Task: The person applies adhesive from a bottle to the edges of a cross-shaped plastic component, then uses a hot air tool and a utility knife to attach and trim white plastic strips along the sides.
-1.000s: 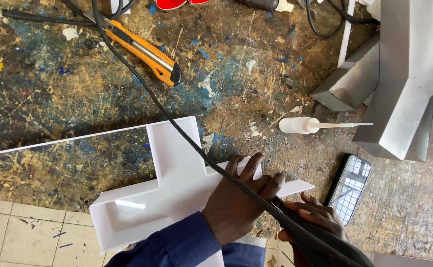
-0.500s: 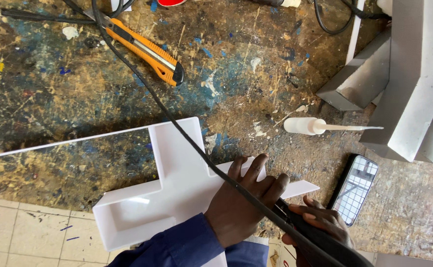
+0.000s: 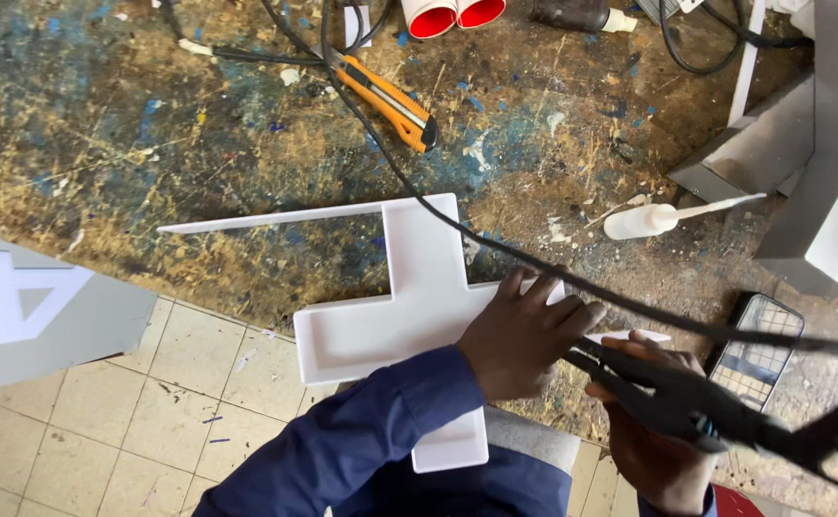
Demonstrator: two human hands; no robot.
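Pressing flat, the left hand (image 3: pixel 519 340) pins the white tray (image 3: pixel 409 306) at frame centre; the right hand (image 3: pixel 653 407) grips a black tool (image 3: pixel 687 397). Best keep its cord (image 3: pixel 495 249) clear.

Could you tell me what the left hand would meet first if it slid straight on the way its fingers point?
Probably the black cable, which crosses just beyond the left hand on the white cross-shaped tray; the cable's height is unclear.
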